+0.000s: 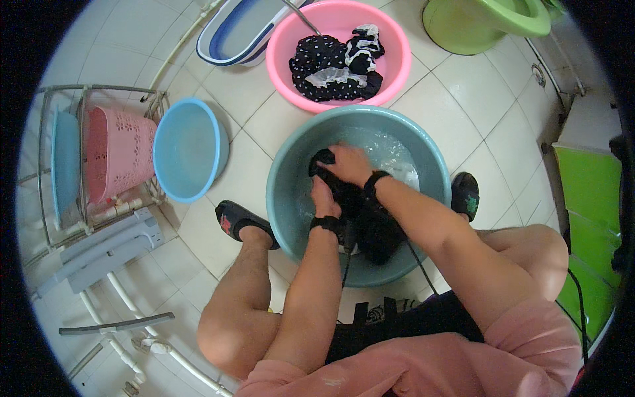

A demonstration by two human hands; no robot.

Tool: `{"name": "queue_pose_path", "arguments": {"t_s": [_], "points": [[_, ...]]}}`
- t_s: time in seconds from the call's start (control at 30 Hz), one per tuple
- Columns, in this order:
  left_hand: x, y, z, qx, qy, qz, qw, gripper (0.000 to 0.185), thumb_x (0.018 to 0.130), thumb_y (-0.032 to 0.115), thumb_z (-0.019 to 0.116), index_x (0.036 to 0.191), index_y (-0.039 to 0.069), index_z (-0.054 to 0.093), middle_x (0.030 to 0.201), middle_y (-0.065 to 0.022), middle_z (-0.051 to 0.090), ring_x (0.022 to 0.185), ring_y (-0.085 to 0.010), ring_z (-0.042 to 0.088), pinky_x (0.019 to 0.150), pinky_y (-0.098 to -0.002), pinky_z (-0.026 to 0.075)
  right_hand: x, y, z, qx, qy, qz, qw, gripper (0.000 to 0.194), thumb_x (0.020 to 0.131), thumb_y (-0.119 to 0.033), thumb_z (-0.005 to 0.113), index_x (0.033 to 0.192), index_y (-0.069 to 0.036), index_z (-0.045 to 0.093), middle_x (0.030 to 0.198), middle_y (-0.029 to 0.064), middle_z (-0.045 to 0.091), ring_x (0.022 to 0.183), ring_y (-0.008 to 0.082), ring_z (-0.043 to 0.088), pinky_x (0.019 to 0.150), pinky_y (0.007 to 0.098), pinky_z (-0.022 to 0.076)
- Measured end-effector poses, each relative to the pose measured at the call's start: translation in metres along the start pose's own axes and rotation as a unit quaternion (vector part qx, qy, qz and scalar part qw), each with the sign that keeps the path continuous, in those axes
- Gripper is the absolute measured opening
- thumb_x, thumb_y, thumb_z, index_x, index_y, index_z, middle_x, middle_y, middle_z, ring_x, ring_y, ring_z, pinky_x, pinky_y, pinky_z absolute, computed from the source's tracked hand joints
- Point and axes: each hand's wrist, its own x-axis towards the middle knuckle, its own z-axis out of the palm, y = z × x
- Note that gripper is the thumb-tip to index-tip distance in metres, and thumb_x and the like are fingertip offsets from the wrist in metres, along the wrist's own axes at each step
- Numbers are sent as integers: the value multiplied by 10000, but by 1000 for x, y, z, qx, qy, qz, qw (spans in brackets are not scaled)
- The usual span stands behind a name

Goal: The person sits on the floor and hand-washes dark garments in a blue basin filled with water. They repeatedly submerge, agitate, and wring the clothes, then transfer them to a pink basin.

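Observation:
In front of me a large teal plastic basin (279, 198) stands on the tiled floor with water in it. A black wet cloth or garment (372, 231) lies bunched in the basin, running from its middle to its near side. My left hand (325, 198) grips the cloth's left edge, its fingers partly hidden. My right hand (349, 164) is just above it, shut on the far end of the same cloth. Something pale (408, 174) lies in the water at the right. Both wrists wear black bands.
Beyond the basin, a pink basin (278, 82) holds a black polka-dot garment (317, 57). A blue basin (191, 149) and a rack with a pink basket (121, 149) stand at left. A white-and-blue tub (233, 34) and green bucket (459, 27) are farther off; green drawers (588, 183) stand right.

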Motion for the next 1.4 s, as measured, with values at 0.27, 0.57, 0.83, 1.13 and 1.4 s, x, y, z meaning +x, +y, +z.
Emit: {"name": "queue_pose_path", "arguments": {"t_s": [0.27, 0.57, 0.83, 1.13, 1.4], "points": [[-6, 7, -1, -43, -114, -21, 992, 704, 1000, 642, 499, 1460, 109, 520, 1434, -114, 571, 1306, -333, 531, 1094, -508, 430, -16, 38, 28, 46, 34, 103, 993, 763, 764, -302, 810, 1457, -167, 522, 1476, 236, 463, 1216, 484, 569, 1076, 513, 471], [10, 22, -4, -15, 6, -9, 1000, 643, 1008, 631, 493, 1341, 89, 586, 1266, -111, 655, 1132, -327, 633, 966, -468, 519, -27, 0, 13, 133, -37, -82, 987, 483, 798, -339, 730, 1164, -41, 624, 1226, 259, 606, 1140, 450, 599, 972, 524, 496], [-14, 1, 0, -39, -17, 28, 999, 571, 1023, 479, 534, 1411, 61, 539, 1365, -133, 598, 1226, -336, 587, 1025, -501, 497, -8, 52, 13, -25, 125, -7, 992, 659, 807, -393, 755, 1392, -143, 581, 1507, 268, 413, 1378, 474, 419, 1168, 547, 350], [6, 25, -11, 12, -87, 9, 996, 821, 926, 799, 456, 1454, 174, 527, 1434, -100, 567, 1311, -335, 519, 1096, -548, 396, -28, -17, 23, 256, -32, 13, 966, 736, 751, -531, 804, 1231, 9, 662, 1272, 307, 613, 1191, 461, 600, 1028, 483, 487], [-12, 10, 9, 107, 7, 11, 994, 567, 980, 381, 610, 1301, -83, 553, 1211, -165, 648, 1010, -323, 657, 850, -454, 552, -14, 15, -11, 9, 25, 72, 997, 431, 919, -355, 685, 1186, -19, 645, 1268, 238, 610, 1127, 452, 630, 984, 510, 518]]}}
